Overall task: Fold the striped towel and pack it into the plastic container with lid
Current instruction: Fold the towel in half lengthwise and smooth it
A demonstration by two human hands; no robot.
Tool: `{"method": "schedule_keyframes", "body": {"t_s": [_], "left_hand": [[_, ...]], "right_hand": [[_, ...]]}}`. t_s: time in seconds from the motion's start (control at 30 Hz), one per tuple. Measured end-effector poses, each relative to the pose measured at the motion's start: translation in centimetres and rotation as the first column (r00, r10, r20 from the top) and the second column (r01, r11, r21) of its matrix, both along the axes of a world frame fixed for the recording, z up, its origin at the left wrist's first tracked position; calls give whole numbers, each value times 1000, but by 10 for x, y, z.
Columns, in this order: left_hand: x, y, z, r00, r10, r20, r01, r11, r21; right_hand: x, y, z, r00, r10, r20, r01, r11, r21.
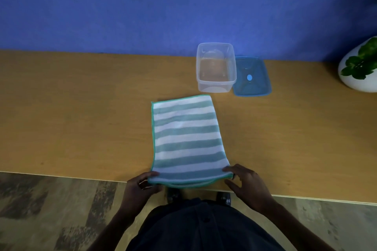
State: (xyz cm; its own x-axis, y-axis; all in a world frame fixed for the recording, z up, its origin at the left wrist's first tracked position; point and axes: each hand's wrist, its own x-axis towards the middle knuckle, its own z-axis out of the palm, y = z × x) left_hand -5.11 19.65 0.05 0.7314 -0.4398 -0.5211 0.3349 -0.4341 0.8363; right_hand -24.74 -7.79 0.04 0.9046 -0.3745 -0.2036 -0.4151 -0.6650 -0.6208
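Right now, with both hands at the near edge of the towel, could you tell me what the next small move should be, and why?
Probably lift that near edge and carry it to the far edge. The left hand and right hand each pinch a near corner of the striped towel, which looks too long for the open container.

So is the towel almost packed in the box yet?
Not yet. The striped towel already looks folded once into a long strip on the table. The left hand and right hand are pinching its near corners, probably for another fold. The clear container is open and holds nothing, with its blue lid lying beside it. Folding smaller, packing and closing the lid are left.
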Motion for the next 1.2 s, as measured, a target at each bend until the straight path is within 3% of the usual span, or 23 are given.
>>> {"method": "schedule_keyframes", "body": {"t_s": [0.17, 0.27, 0.33, 0.53, 0.7, 0.77, 0.9, 1.2], "left_hand": [[-11, -5, -12, 916, -148, 372, 74, 975, 208], [-13, -1, -23, 860, -227, 458, 123, 961, 247], [-15, 2, -30, 875, -235, 423, 130, 956, 262], [-16, 3, -42, 950, -58, 305, -18, 970, 241], [-19, -3, -40, 978, 62, 200, -101, 976, 190], [-22, -5, -40, 978, 60, 202, -101, 974, 200], [-23, -10, -39, 970, 65, 236, -122, 964, 238], [-30, -10, -36, 946, -29, 321, -64, 959, 275]], "right_hand": [[2, 1, -3, 1000, 14, -7, -15, 994, -111], [2, 1, -5, 999, 34, -26, -37, 992, -123], [1, 1, -7, 997, 54, -47, -60, 990, -127], [-3, -2, -15, 992, 59, -114, -76, 985, -155], [2, -2, -16, 986, 93, -142, -141, 912, -385], [4, -1, -16, 987, 106, -118, -150, 868, -473], [6, -1, -18, 993, 104, -47, -114, 868, -483], [4, -2, -17, 990, 135, -51, -141, 833, -535]]}}
